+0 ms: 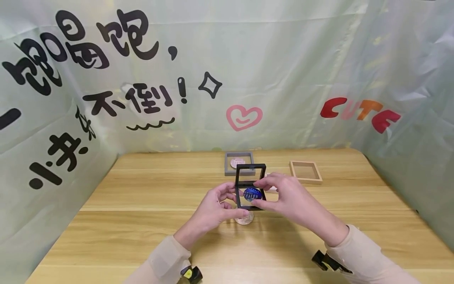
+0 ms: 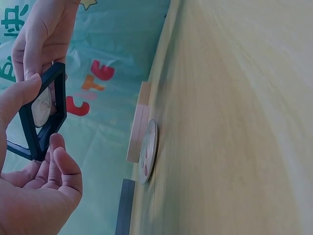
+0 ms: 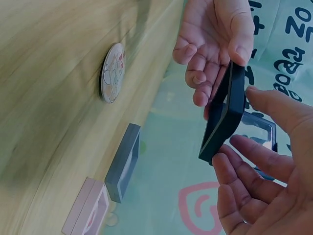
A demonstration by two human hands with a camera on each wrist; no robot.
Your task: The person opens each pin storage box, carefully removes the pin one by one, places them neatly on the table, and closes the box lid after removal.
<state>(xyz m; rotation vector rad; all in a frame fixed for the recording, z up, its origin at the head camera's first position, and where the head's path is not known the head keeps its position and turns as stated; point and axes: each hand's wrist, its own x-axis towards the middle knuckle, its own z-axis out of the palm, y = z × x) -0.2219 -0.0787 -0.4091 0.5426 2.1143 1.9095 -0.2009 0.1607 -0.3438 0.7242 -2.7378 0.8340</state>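
An unfolded black display frame (image 1: 250,166) with clear panes is held up above the table. My left hand (image 1: 220,205) grips its left side, thumb at the lower edge and fingers behind. Against the lower pane lies a blue round badge (image 1: 252,194) with a printed picture. The thumb and index finger of my right hand (image 1: 289,197) span the badge from top to bottom, fingertips at its rim. In the left wrist view, a pale disc (image 2: 42,107) shows through the frame. The right wrist view has the frame (image 3: 229,112) nearly edge-on, hiding the badge.
On the wooden table (image 1: 149,221), a round printed badge (image 1: 244,219) lies below the held frame. Behind stand a grey frame (image 1: 227,165) with a pinkish disc and a tan frame (image 1: 306,181). A pale pink frame (image 3: 80,205) is partly hidden in the head view. Printed cloth surrounds the table.
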